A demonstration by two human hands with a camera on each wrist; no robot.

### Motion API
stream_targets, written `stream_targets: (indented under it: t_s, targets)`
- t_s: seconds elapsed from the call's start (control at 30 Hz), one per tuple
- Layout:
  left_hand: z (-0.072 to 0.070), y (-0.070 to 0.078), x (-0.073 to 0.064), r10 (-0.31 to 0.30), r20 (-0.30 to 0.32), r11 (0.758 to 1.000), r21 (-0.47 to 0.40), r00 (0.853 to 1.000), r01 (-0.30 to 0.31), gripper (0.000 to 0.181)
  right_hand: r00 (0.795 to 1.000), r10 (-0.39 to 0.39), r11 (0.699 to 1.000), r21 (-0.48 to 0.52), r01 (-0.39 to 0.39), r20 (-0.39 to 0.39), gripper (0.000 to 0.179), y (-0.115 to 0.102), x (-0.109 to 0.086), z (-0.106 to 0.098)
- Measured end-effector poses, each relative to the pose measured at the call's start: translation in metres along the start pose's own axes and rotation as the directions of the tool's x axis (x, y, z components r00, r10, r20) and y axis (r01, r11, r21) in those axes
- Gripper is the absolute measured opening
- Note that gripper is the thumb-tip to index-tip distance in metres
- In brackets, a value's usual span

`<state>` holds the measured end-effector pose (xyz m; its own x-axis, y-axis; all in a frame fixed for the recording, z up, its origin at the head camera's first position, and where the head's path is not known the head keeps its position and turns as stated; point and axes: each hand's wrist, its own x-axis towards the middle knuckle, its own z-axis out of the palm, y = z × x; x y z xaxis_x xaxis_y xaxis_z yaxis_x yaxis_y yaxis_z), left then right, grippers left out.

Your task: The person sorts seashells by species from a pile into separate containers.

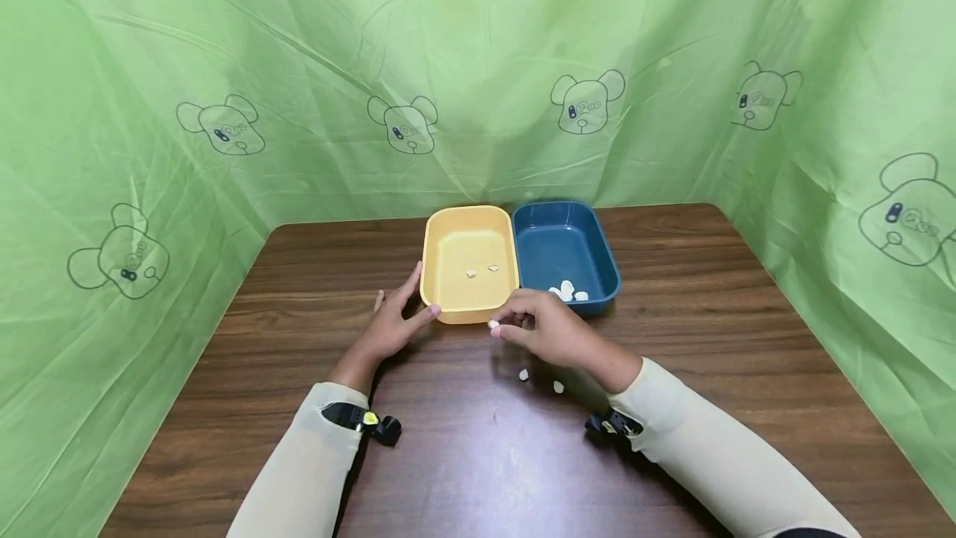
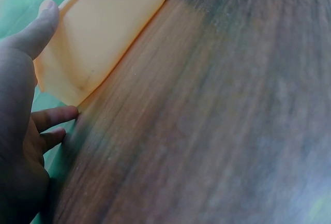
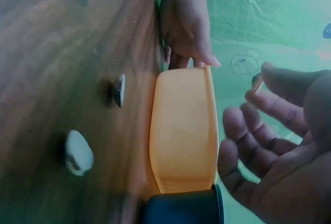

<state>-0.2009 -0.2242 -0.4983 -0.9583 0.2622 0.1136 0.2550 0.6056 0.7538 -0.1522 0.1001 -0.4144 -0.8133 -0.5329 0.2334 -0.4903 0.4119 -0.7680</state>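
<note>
A yellow tray [image 1: 457, 243] stands at the back of the table, with two small shells [image 1: 471, 274] lying on its floor. My left hand [image 1: 390, 327] is at its near left corner, fingers extended along the side wall and thumb at the rim. Between thumb and forefinger, my right hand [image 1: 551, 329] pinches a small white shell [image 1: 494, 325] just in front of the tray's near right corner. In the right wrist view that shell [image 3: 257, 84] shows edge-on at the fingertips. Two more loose shells [image 3: 78, 153] lie on the wood below the right hand.
Against the yellow tray's right side stands a dark blue tray [image 1: 556, 243], with several white shells [image 1: 567, 291] gathered at its near end. The brown wooden table [image 1: 314, 272] is enclosed by a green curtain [image 1: 485, 31] at the back and sides.
</note>
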Motion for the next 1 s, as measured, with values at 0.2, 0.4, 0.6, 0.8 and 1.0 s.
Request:
stream_targets:
  t_s: [0.2, 0.4, 0.6, 0.8, 1.0]
  targets:
    - [-0.003, 0.001, 0.000, -0.012, 0.007, 1.000, 0.028, 1.000, 0.012, 0.093, 0.996, -0.014, 1.000, 0.022, 0.016, -0.087, 0.008, 0.004, 0.013, -0.004]
    - [-0.002, 0.001, 0.000, -0.006, 0.011, 0.999, 0.034, 1.000, 0.006, 0.092, 0.981, -0.010, 1.000, -0.010, 0.008, -0.196, 0.010, 0.015, 0.024, -0.003]
    - [0.000, -0.001, 0.000, 0.013, -0.003, 1.000, 0.012, 1.000, -0.013, 0.095, 0.974, -0.029, 0.995, -0.096, 0.008, -0.223, 0.015, 0.024, 0.033, 0.001]
    - [0.001, 0.000, -0.001, 0.030, -0.017, 1.000, 0.005, 0.999, -0.030, 0.097, 0.967, -0.029, 0.986, -0.167, -0.014, -0.252, 0.015, 0.028, 0.044, 0.006]
    - [0.000, 0.001, 0.000, 0.030, -0.010, 1.000, -0.001, 1.000, -0.030, 0.097, 0.963, 0.028, 0.978, -0.193, -0.082, -0.267, 0.015, 0.031, 0.049, 0.010]
